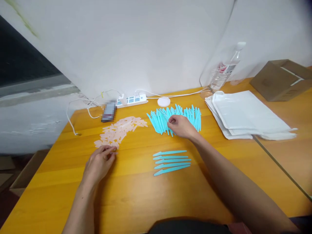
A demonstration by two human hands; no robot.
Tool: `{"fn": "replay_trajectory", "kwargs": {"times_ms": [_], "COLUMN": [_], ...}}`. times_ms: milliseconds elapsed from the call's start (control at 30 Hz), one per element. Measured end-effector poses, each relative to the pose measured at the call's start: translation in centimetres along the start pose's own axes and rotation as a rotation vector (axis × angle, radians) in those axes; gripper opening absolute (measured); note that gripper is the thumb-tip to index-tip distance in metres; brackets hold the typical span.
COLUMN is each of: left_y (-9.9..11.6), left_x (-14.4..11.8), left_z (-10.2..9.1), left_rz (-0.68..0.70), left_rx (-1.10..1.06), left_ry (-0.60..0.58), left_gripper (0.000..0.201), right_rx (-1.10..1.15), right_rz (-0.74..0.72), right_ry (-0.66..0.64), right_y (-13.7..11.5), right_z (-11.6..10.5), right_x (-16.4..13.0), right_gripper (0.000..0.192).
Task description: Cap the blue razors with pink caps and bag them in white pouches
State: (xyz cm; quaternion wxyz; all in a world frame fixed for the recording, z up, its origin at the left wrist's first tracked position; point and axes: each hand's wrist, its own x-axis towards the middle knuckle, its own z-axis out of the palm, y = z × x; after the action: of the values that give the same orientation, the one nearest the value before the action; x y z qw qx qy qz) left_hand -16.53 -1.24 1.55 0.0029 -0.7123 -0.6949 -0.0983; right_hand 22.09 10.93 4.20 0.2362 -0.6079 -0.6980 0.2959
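Orange wooden table (136, 195) fills most of the frame, white bags (246, 113) stacked upper right. Mid-frame sits a teal stick pile (185, 117) (five more lined up below it); right hand (181, 126) pinches one there. Left hand (99, 162), fingers curled, touches the pink caps (119, 130).

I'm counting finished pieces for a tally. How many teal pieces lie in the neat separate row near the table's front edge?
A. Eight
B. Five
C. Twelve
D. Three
B: five teal pieces lie side by side in a row on the table, apart from the big teal pile that the right hand touches.
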Motion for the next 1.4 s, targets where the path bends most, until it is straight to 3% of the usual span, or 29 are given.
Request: {"fn": "replay_trajectory", "kwargs": {"times_ms": [100, 167, 333, 533, 767, 867, 1100, 1400], "left_y": [0.0, -0.2, -0.6, 2.2, 3.8, 5.5, 12.0, 14.9], "left_x": [-0.1, -0.5, -1.8, -2.0, -1.6, -1.2, 0.5, 1.3], "left_z": [-0.2, -0.3, 0.1, 0.4, 0.0, -0.2, -1.0, -1.0], "left_rz": [0.020, 0.041, 0.069, 0.094, 0.228, 0.229, 0.349, 0.485], "left_rx": [0.026, 0.002, -0.066, -0.131, -0.203, -0.281, -0.525, -0.520], "left_ry": [-0.033, -0.033, -0.032, -0.005, -0.083, -0.048, -0.090, -0.083], "left_gripper": [0.033, 0.036, 0.038, 0.035, 0.032, 0.029, 0.025, 0.021], "right_rx": [0.351, 0.465, 0.443, 0.329, 0.216, 0.211, 0.220, 0.218], "right_rz": [-0.004, 0.003, -0.026, -0.078, -0.096, -0.135, -0.196, -0.244], "right_ry": [-0.198, -0.309, -0.327, -0.336, -0.411, -0.445, -0.546, -0.584], "right_y": [1.1, 2.0, 3.3, 3.1, 2.9, 2.7, 2.1, 1.7], "right_z": [-1.3, -1.7, -1.1, -0.9, -1.0, -1.0, -1.4, -1.6], "right_x": [-2.6, -4.2, -6.2, -6.5, -6.6, -6.6, -7.0, -7.4], "right_gripper": [0.012, 0.016, 0.024, 0.033, 0.032, 0.033, 0.034, 0.034]}}
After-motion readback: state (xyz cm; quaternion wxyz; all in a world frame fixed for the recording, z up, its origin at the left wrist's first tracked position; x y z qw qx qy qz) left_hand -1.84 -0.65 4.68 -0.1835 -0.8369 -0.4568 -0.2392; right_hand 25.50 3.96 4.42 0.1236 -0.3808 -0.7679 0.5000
